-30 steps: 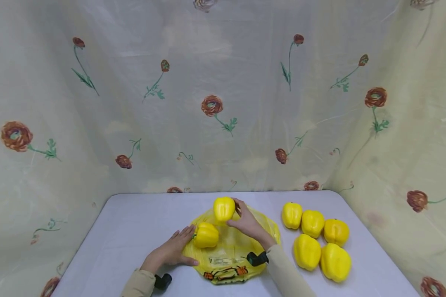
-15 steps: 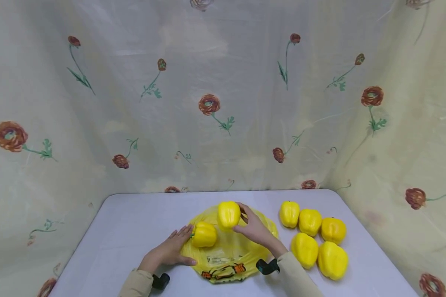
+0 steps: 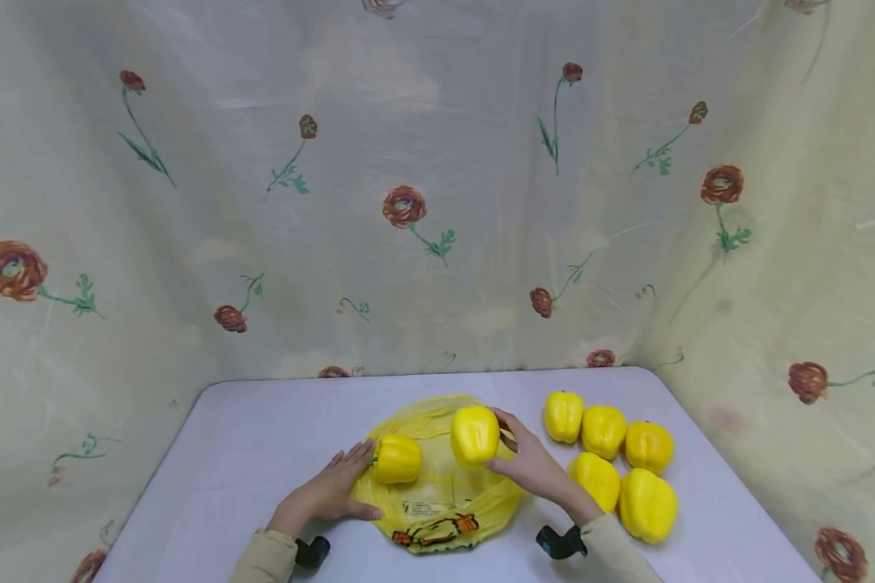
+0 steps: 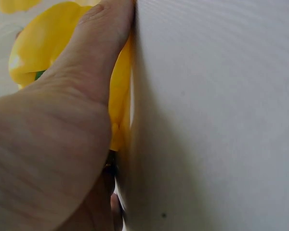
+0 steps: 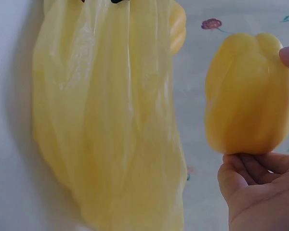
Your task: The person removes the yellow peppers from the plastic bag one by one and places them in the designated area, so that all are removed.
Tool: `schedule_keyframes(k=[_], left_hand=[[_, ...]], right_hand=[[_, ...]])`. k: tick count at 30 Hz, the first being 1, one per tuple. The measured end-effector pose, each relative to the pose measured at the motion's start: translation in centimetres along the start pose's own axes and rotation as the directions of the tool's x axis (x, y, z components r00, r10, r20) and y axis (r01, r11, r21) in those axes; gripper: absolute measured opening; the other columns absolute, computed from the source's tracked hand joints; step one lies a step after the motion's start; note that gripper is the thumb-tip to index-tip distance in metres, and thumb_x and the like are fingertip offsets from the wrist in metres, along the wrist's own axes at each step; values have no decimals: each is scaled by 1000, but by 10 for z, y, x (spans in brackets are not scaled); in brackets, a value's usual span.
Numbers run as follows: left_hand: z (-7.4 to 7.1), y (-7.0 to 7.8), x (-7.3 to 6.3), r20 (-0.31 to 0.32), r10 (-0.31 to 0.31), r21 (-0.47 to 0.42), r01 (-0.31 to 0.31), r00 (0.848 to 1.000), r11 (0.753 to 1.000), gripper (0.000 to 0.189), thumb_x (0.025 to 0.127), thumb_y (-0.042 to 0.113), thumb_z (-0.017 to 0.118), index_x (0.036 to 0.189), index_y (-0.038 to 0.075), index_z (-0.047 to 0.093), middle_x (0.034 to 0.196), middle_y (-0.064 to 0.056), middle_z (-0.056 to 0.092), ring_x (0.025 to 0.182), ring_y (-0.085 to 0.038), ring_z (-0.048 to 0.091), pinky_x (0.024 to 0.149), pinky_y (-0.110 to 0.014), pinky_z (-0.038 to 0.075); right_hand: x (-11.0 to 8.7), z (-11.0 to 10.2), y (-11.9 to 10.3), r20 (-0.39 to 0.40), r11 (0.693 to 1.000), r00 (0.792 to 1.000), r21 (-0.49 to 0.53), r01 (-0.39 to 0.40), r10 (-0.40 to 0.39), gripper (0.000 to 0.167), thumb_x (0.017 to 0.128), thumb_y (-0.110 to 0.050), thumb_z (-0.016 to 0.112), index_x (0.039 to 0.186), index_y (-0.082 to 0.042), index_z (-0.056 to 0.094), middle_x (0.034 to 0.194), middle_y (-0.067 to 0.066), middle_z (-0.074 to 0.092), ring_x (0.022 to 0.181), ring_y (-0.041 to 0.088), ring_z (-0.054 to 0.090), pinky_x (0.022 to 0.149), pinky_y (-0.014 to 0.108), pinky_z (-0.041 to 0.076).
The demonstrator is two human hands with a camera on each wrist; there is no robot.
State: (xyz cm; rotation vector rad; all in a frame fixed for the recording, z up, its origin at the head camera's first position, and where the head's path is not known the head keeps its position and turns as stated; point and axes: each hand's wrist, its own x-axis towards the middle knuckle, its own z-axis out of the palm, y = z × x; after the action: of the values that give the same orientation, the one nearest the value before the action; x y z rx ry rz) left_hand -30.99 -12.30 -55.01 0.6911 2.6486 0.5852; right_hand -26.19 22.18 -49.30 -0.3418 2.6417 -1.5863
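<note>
My right hand (image 3: 532,463) holds a yellow bell pepper (image 3: 475,436) above the right part of a yellow plastic bag (image 3: 437,494). The right wrist view shows that pepper (image 5: 250,96) pinched at top and bottom by the fingers (image 5: 260,180), beside the bag's wrinkled side (image 5: 108,120). A second yellow bell pepper (image 3: 398,459) lies sideways on the bag, its green stem facing my left hand (image 3: 328,490). This hand rests with straight fingers along the bag's left edge, fingertips right at the stem. In the left wrist view the thumb (image 4: 94,43) covers part of that pepper (image 4: 38,45).
Several more yellow bell peppers (image 3: 649,504) stand in two rows at the right of the white table (image 3: 277,429). My right forearm passes in front of the near row. A flowered curtain (image 3: 437,308) encloses the table at the back and sides.
My right hand has carried its pepper rightward and a little nearer to me. The bag's right edge has drawn inward. My left hand and the lying pepper stay in place.
</note>
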Motion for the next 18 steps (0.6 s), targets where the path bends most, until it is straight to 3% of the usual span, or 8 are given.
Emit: schedule_keyframes(k=[7,18], left_hand=[[-1,2,0,-5,-10,0,10,1000,1000,117,70,69,70,155,7,18,162,-11,14,150,-31,14,124,-51,8],[1,1,2,-1,-17,3,17,1000,1000,118,69,70,68,155,8,17,163,-10,14,150,-30,13,124,-51,8]], right_hand=[[-14,-16,4,-24,991,991,10,-134,134,84,80,-20,73,151,-25,28,155,3,31,143,26,32,117,49,31],[-35,-45,19,-18,999,999,2,-44,44,81,82,-8,68,151,-7,24,156,15,27,143,34,30,117,47,30]])
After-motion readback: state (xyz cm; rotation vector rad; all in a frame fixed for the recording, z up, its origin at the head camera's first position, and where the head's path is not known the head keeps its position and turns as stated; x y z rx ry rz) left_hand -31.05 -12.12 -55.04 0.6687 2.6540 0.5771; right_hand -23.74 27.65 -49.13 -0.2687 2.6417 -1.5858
